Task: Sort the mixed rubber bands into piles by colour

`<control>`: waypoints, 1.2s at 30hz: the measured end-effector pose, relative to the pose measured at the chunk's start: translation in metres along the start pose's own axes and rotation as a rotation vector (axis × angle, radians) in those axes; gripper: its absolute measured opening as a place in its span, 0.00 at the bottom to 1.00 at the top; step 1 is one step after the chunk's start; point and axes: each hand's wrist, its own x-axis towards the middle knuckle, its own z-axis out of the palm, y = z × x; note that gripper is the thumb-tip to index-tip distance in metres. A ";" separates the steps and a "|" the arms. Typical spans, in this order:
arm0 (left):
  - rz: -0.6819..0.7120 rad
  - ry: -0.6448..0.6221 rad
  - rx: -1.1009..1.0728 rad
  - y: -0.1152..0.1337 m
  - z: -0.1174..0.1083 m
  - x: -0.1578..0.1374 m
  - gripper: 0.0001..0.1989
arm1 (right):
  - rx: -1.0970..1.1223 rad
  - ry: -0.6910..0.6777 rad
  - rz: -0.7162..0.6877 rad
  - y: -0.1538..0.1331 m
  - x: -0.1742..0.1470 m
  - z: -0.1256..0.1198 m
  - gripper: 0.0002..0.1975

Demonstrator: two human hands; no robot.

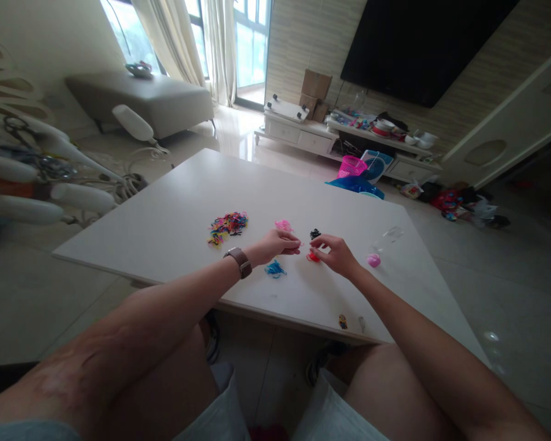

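Observation:
Above the white table, my left hand (285, 242) pinches a thin pinkish-red rubber band (302, 244) at its fingertips. Facing it, my right hand (334, 253) has its thumb and fingers slightly apart, over the edge of a pile of red rubber bands (313, 256). A black pile (315, 234) lies just beyond the right fingers. Behind my left hand is a pink pile (283, 225); nearer to me sits a blue pile (275, 269). A larger heap of mixed-colour rubber bands (228, 228) lies to the left.
On the table (174, 214) to the right are a pink rounded object (373, 260) and a clear plastic container (393, 233). A small cartoon figure (343, 321) and a small pale object (362, 323) lie by the near edge. Lamp arms (135, 124) stand left.

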 end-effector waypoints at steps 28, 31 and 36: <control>0.006 0.012 0.011 -0.001 0.001 0.000 0.11 | -0.096 -0.070 -0.294 -0.017 -0.003 0.002 0.15; 0.007 0.015 0.014 -0.001 0.001 0.000 0.11 | -0.097 -0.075 -0.292 -0.017 -0.003 0.002 0.14; 0.006 0.014 0.018 -0.002 0.000 0.001 0.11 | -0.097 -0.076 -0.286 -0.016 -0.002 0.003 0.13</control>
